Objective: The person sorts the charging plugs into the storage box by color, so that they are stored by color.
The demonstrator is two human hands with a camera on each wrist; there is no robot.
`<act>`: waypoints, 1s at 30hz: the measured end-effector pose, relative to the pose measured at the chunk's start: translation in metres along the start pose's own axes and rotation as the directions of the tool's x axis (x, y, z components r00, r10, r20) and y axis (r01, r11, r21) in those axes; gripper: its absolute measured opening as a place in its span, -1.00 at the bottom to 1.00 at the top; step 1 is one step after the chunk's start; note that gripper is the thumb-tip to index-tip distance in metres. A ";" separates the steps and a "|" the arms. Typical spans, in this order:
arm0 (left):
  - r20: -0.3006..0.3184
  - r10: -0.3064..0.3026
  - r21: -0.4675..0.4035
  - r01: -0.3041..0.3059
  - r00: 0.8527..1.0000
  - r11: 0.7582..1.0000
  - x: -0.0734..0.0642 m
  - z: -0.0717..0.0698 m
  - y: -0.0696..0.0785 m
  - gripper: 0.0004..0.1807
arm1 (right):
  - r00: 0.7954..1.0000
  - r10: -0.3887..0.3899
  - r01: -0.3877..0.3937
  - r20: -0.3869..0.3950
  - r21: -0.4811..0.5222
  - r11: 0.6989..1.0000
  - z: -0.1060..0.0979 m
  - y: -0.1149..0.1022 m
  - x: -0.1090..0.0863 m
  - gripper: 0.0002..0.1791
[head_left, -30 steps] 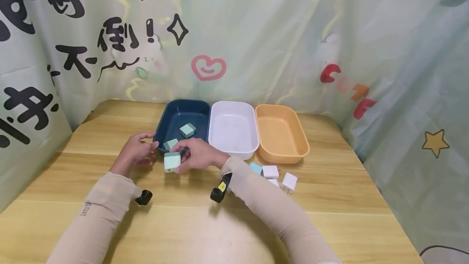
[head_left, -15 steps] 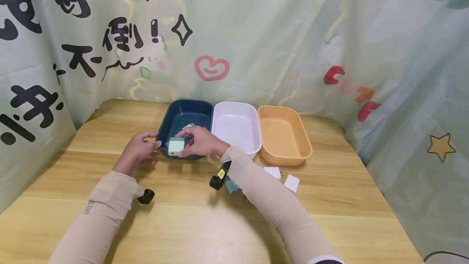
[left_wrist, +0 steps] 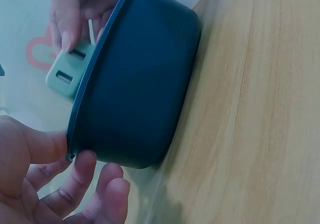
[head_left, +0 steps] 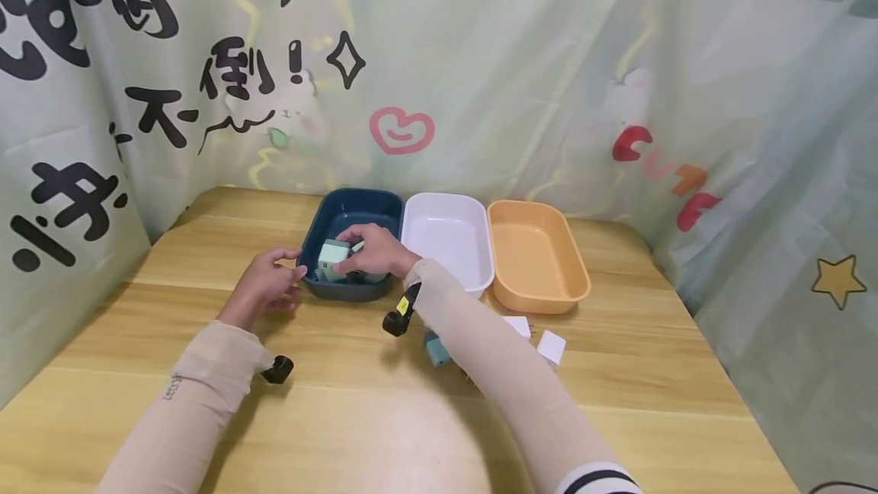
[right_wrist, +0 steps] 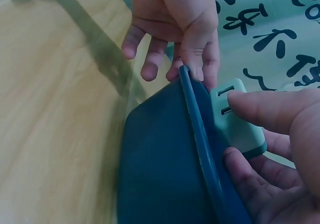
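Note:
My right hand (head_left: 379, 248) pinches a mint-green USB charger plug (head_left: 334, 252) between thumb and fingers, over the dark blue tray (head_left: 353, 292). Two USB ports show on the end of this charger (right_wrist: 235, 119) in the right wrist view. At the tray's left front corner my left hand (head_left: 269, 283) holds the rim between thumb and index finger, its other fingers loose outside the wall, as the left wrist view shows of that hand (left_wrist: 55, 179). Green chargers lying in the tray are mostly hidden behind my right hand and the held charger.
A white tray (head_left: 449, 200) and an orange tray (head_left: 542, 299) stand right of the blue one. In front of them lie a teal charger (head_left: 437, 349), a white charger (head_left: 551, 348) and another white charger (head_left: 518, 325), partly behind my right forearm. A printed curtain (head_left: 480, 59) hangs behind the table.
My right hand has carried the green charger from in front of the blue tray, up and back, to over its inside. The left hand has stayed at the tray's corner.

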State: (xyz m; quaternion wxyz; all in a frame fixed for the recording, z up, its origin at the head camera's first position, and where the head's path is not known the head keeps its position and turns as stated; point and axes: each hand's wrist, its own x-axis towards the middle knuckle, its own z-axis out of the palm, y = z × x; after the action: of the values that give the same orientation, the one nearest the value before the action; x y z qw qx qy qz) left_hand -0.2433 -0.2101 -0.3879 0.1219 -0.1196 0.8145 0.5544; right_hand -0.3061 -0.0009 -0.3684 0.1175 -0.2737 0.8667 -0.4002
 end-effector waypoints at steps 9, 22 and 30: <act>-0.012 -0.020 0.010 0.020 1.000 1.000 0.001 -0.001 0.000 -0.43 | 0.998 0.043 -0.044 -0.037 -0.022 0.999 0.000 -0.002 0.014 -0.49; -0.015 -0.004 0.009 0.005 1.000 1.000 0.002 -0.001 -0.004 -0.45 | 0.994 0.095 -0.097 -0.048 -0.030 0.995 0.004 0.002 0.024 -0.41; -0.009 0.001 0.001 -0.001 1.000 1.000 0.002 0.000 -0.002 -0.44 | 0.989 0.136 -0.137 -0.056 -0.021 0.990 0.009 0.004 0.026 -0.48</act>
State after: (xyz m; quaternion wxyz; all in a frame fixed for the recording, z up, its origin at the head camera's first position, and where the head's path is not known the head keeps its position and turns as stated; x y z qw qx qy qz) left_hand -0.2443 -0.2107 -0.3905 0.1180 -0.1215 0.8153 0.5536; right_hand -0.3256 -0.0191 -0.3771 0.1173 -0.2042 0.8912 -0.3877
